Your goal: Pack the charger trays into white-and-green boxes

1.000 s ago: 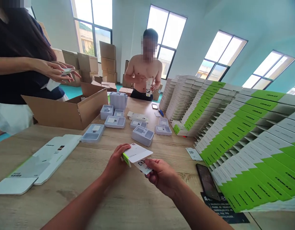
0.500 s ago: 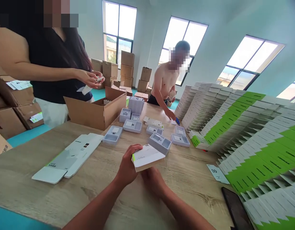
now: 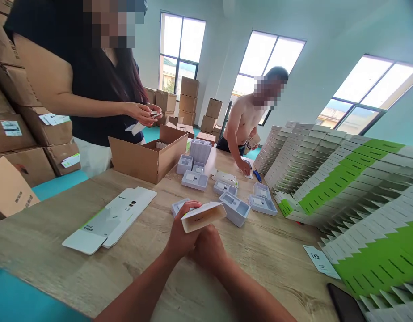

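Note:
My left hand grips the left end of a small white carton, held just above the wooden table. My right hand sits pressed against the left one, directly below the carton, with its fingers hidden. A grey plastic insert tray stands just right of the carton. Another grey tray lies partly hidden behind my left hand. A flat, unfolded white carton blank lies to the left of my hands.
Several more grey trays and a stack of them stand beyond my hands, beside an open cardboard box. Tall rows of white-and-green sleeves fill the right side. Co-workers stand at the left and far side. A phone lies at lower right.
The view has swung left, shifting the table contents rightward. My hands have come together, and the carton has turned in my left hand. The far co-worker has leaned toward the table.

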A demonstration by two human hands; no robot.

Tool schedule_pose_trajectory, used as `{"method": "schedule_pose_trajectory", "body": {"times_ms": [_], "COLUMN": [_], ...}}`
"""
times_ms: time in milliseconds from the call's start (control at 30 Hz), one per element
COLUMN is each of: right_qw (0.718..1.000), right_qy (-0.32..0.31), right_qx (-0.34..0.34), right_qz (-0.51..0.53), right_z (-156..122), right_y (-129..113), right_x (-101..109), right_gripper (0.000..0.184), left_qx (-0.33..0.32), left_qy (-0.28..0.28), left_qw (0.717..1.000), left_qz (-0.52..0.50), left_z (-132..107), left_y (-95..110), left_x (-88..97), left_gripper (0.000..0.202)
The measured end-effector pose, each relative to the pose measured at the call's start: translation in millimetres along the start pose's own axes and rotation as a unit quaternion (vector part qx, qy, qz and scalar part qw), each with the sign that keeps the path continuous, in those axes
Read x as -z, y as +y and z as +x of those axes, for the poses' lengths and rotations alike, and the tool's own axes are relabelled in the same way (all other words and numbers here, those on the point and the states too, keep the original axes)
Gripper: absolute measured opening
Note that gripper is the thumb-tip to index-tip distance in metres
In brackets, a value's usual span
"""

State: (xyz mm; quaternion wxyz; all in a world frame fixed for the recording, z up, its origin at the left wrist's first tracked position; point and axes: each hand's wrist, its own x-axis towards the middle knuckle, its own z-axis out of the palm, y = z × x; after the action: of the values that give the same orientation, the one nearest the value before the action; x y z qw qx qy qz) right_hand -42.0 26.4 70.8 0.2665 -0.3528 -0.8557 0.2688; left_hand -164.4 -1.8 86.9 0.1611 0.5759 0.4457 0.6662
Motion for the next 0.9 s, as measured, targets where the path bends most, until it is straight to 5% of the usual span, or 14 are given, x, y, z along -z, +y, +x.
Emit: {"method": "schedule_pose_trajectory", "body": {"times_ms": [167, 433, 600, 767, 900], "right_qw": [0.981, 0.987, 0.974, 0.960, 0.944], "right_qy": [0.038, 0.140, 0.183, 0.228, 0.316], "right_qx": [-0.101, -0.072, -0.086, -0.114, -0.044], "right_qz": [-0.161, -0.037, -0.100, -0.120, -0.082], "right_z": [-96.7, -201.3, -206.6, -180.4, -167.5], "right_y": [13.0, -18.6, -47.3, -51.3, -43.5], "right_x": [31.3, 116.0, 137.9, 111.6, 92.6], "right_gripper": [0.018, 0.033, 0.034, 0.038, 0.097], "left_qx": [-0.033, -0.044, -0.058, -0.050, 0.001], "left_qy": [-0.044, -0.101, -0.126, -0.152, -0.185], "left_qw": [0.998, 0.993, 0.990, 0.987, 0.982], "left_qz": [-0.015, 0.030, 0.030, 0.012, -0.025], "left_z": [-2.9, -11.8, -23.8, -35.7, -44.5], "left_y": [4.0, -7.5, -2.6, 8.7, 28.6], "left_x": [-4.5, -18.3, -30.4, -35.1, -35.0], "left_gripper": [0.035, 0.038, 0.038, 0.035, 0.034]}}
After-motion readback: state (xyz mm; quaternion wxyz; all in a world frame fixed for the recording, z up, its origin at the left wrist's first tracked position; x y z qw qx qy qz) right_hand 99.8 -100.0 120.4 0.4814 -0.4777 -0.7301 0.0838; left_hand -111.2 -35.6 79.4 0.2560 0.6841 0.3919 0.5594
